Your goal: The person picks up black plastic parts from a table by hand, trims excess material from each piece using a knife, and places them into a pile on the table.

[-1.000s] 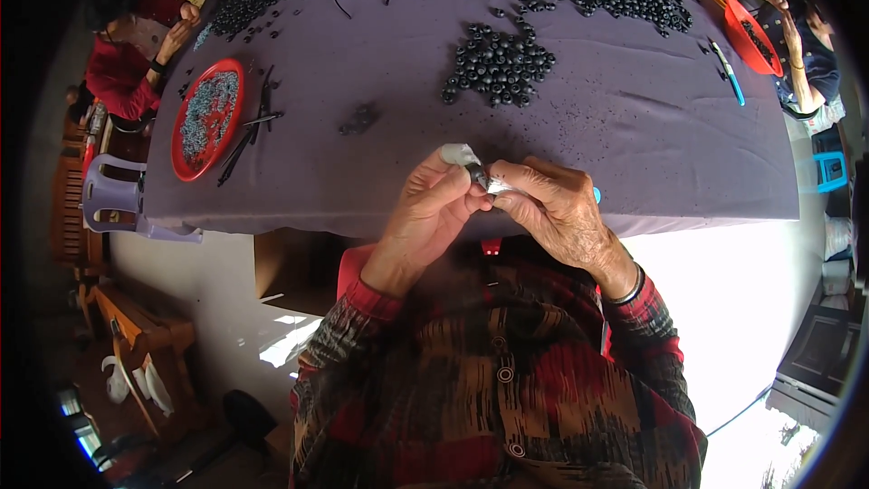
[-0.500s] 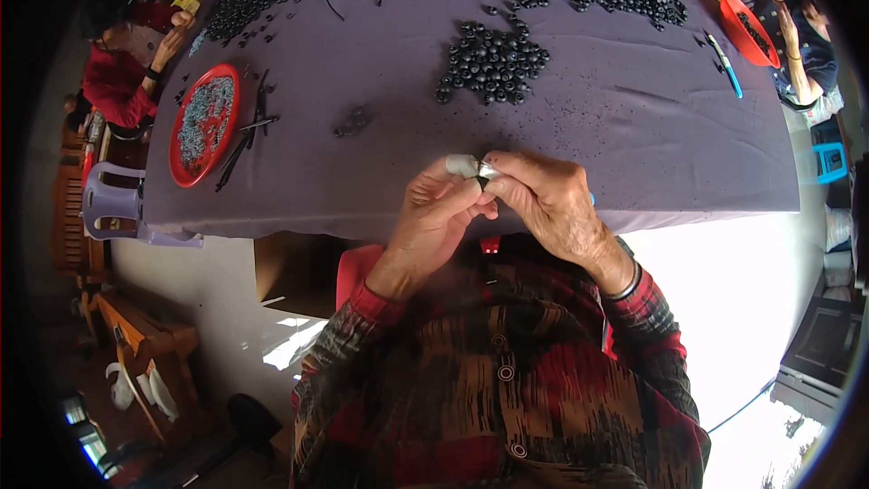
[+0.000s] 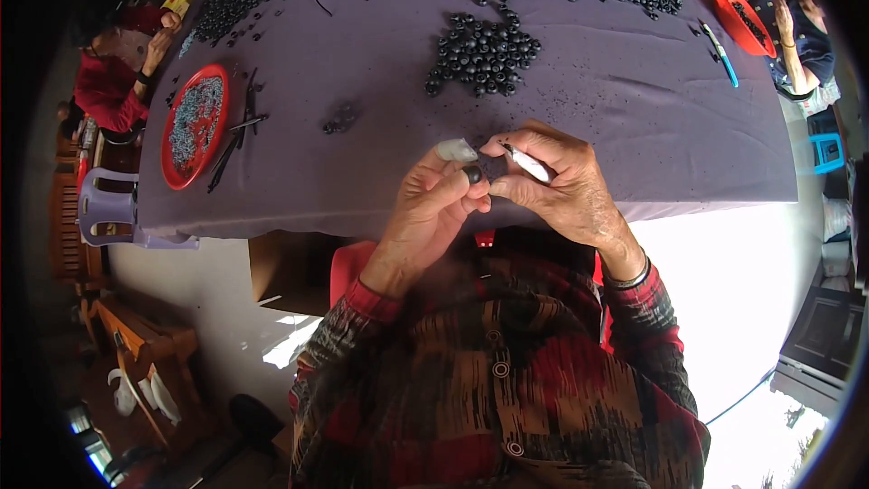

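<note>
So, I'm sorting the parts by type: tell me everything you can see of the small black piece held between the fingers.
The small black round piece looks dark, ring-like and matte, like those heaped on the purple cloth. The left hand pinches it at the fingertips, above the table edge. The right hand meets it, holding a thin white tool beside it. Finer detail is too small to tell.

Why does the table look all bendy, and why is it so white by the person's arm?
Head view: the fisheye lens curves the purple table toward the dark round rim. Sunlit floor beside the right hand is blown out white. The left hand and the small black ring it pinches look fairly sharp; the far black bead heaps stay clear too.
</note>
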Available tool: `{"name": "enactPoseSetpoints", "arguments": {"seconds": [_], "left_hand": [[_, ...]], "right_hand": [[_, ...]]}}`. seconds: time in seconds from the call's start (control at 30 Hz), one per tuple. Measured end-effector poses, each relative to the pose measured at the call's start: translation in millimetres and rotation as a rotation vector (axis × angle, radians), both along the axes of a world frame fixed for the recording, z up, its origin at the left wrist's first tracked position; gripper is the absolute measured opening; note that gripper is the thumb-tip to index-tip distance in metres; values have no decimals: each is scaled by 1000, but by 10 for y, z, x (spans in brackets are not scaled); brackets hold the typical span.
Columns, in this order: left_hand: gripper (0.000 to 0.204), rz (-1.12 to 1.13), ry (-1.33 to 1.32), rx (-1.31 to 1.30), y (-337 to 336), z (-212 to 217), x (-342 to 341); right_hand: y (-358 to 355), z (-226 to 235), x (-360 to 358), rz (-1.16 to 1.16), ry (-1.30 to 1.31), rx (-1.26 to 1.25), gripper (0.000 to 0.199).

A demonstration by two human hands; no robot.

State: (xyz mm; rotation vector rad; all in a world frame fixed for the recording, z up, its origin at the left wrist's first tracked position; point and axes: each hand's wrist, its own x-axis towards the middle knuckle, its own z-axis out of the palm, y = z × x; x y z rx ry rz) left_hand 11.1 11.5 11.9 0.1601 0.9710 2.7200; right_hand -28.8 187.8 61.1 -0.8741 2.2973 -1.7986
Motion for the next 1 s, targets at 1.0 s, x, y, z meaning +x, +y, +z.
{"name": "enactPoseSetpoints", "arguments": {"seconds": [1.0], "left_hand": [[14,793,60,-1321,-1300,-111,-310]], "right_hand": [[183,-194,-759,-326,57,423,15]]}}
